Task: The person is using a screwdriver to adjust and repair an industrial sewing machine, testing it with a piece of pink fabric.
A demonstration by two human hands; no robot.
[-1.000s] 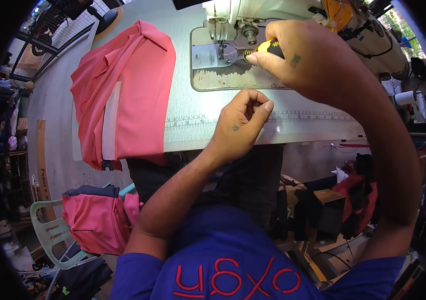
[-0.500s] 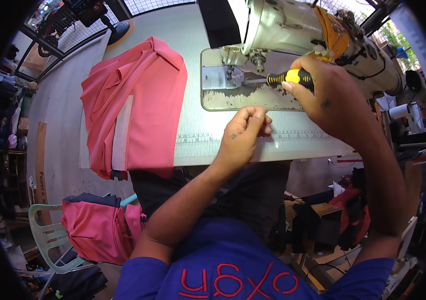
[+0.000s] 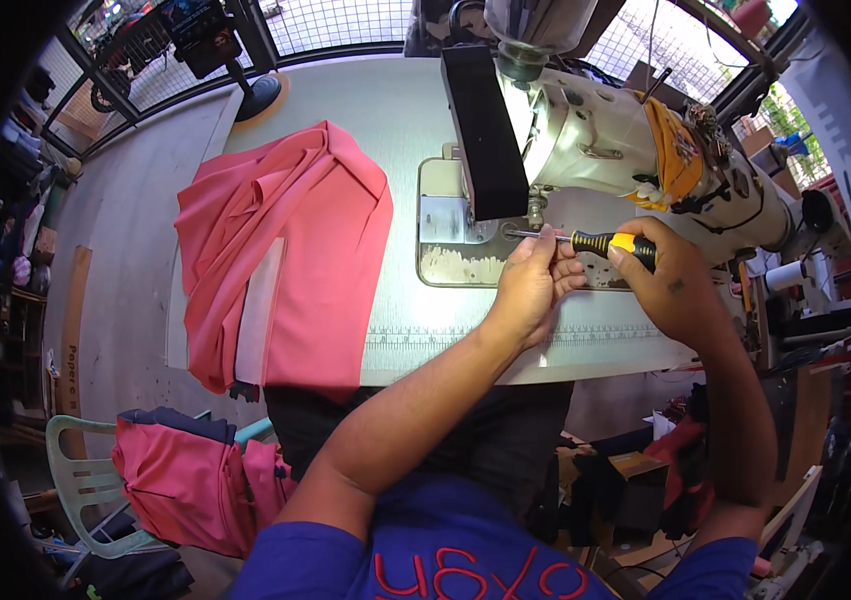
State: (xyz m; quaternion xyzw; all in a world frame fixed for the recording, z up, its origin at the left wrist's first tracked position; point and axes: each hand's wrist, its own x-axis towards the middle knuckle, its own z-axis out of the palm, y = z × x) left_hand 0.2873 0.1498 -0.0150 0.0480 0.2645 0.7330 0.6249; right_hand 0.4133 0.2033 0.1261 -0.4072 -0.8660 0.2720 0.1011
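A screwdriver (image 3: 596,243) with a black and yellow handle lies almost level over the sewing machine's bed. My right hand (image 3: 668,280) is closed round its handle. My left hand (image 3: 534,290) has its fingertips pinched at the thin metal shaft, the other fingers curled. The screwdriver's tip is by the metal plate (image 3: 443,215) under the machine head; what it touches is too small to tell. The sewing machine (image 3: 596,130) rises behind both hands, and its dark front box (image 3: 486,135) hides the needle area. Pink fabric (image 3: 331,270) lies folded on the table, left of my hands.
The table (image 3: 416,355) has a ruler strip (image 3: 426,333) near its front edge. A green plastic chair (image 3: 71,480) at the lower left bears more pink cloth (image 3: 181,480). Boxes and dark cloth crowd the lower right. A screen on a stand (image 3: 261,92) is at the far left.
My left hand has moved up to the screwdriver's shaft. The view has shifted, so the machine and table sit lower. My right hand still grips the handle.
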